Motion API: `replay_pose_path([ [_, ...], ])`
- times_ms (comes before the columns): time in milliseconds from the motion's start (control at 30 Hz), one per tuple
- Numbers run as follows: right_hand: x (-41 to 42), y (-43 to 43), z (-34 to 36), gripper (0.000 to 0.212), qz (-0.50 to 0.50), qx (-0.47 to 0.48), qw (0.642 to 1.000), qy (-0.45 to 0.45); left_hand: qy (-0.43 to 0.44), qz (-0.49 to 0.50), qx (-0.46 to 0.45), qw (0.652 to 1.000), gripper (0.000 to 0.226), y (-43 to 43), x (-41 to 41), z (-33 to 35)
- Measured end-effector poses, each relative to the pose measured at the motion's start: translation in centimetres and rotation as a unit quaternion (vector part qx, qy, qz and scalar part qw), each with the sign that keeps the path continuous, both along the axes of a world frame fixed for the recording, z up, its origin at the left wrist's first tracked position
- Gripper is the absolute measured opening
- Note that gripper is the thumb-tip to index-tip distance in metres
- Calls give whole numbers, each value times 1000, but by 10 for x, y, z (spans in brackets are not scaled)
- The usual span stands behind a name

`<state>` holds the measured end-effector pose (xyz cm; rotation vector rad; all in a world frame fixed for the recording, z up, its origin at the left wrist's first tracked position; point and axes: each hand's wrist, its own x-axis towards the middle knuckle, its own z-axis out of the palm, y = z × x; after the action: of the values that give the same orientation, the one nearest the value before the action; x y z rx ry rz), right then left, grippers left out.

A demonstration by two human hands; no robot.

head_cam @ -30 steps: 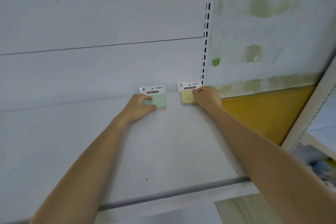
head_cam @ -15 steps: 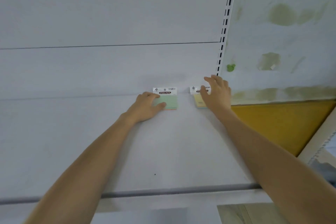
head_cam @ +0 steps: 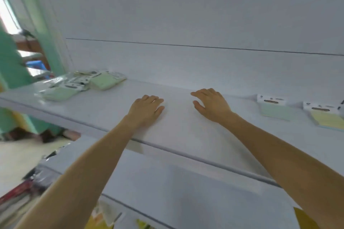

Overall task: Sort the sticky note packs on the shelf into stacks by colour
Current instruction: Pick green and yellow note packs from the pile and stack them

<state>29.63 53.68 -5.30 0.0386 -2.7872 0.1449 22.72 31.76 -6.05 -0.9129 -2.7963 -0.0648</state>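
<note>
- The left hand (head_cam: pixel 146 108) was on the green pack (head_cam: pixel 276 111) a moment ago. Now it has let go and holds nothing
- Its fingers are loose and a little bent, palm down on the white shelf (head_cam: pixel 186 135)
- The right hand (head_cam: pixel 212 105) was on the yellow pack (head_cam: pixel 328 120) before. It has let go too, and its fingers are spread and loose with nothing in them
- This hand is low over the shelf (I cannot tell if it touches the board)
- Both hands have moved to the left, and now they are side by side in the middle of the shelf, well apart from the two packs
- The green pack and the yellow pack lie flat at the far right by the back wall, just beside each other, as they did before
- The view has turned left, so a messy pile of packs (head_cam: pixel 83 84) now shows at the far left end of the shelf. Most look pale green, but they are blurry
</note>
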Motion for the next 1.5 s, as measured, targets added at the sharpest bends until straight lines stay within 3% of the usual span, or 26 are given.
replay_pose_path([
  [200,-67,-150,-2,40,80,-26,996,-24,-17,66,17,998,47,-154,-37,10],
  [400,-124,-230,2,41,85,-82,992,-47,-29,106,23,994,47,-242,-83,12],
  [733,-268,-261,10,54,25,-279,959,-38,-48,129,31,990,54,-300,-187,5],
  [900,-305,-264,7,67,21,-298,949,-103,-104,119,72,985,73,-310,-221,11],
  [1100,-313,-262,12,64,34,-321,943,-77,-208,99,97,968,83,-305,-248,37],
  [1200,-309,-265,13,46,45,-359,932,-23,-241,71,132,959,77,-308,-262,44],
  [1333,-301,-265,14,44,35,-404,914,22,-250,11,220,943,46,-311,-272,47],
  [1400,-297,-265,12,44,36,-437,898,34,-241,-18,294,925,37,-311,-273,50],
  [1500,-290,-264,8,46,41,-501,863,46,-245,-13,401,883,42,-311,-275,52],
])
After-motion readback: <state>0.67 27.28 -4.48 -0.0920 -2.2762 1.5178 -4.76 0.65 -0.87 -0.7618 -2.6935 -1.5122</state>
